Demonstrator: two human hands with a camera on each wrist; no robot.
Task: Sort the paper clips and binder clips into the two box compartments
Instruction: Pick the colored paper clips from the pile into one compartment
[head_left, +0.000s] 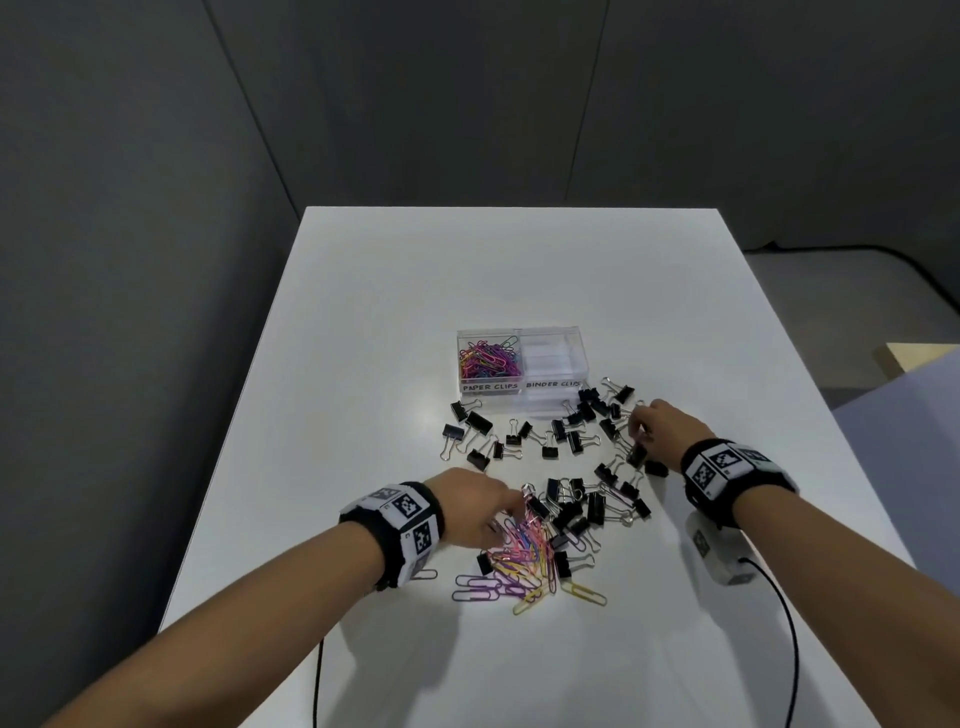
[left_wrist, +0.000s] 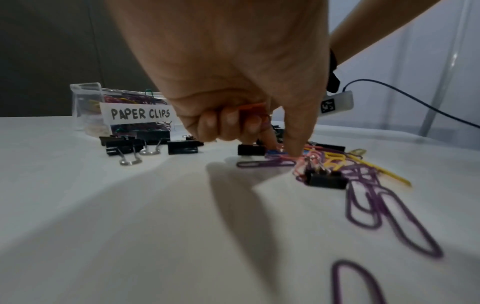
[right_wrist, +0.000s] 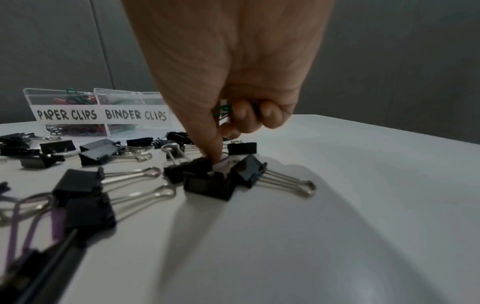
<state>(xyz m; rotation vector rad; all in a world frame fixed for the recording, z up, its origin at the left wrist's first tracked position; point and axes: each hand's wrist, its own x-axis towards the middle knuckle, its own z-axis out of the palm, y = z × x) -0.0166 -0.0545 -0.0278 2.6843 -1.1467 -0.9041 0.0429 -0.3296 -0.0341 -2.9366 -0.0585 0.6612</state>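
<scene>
Sorting stands partway: the clear box (head_left: 521, 364) already carries a heap of coloured clips in its compartment marked PAPER CLIPS (head_left: 488, 358), while the one marked BINDER CLIPS (head_left: 553, 356) looks bare in the head view. Every black binder clip (head_left: 566, 441) in sight lies loose on the table (head_left: 389, 312), strewn just in front of the box, and a tangle of paper clips (head_left: 524, 556) sits further toward the person, mixed with more binder clips. Most of the work, by my judgement, is still ahead.

The left hand (head_left: 478, 512) reaches into that tangle; the left wrist view shows its curled fingers (left_wrist: 228, 123) holding an orange paper clip (left_wrist: 250, 108) while the forefinger presses down on a pink one. The right hand (head_left: 662, 428), near the box's right front corner, has green paper clips (right_wrist: 222, 110) tucked in its curled fingers (right_wrist: 259, 117), the thumb pushing down among binder clips.

Behind and left of the box the tabletop is open. The table's right edge lies near the right wrist.
</scene>
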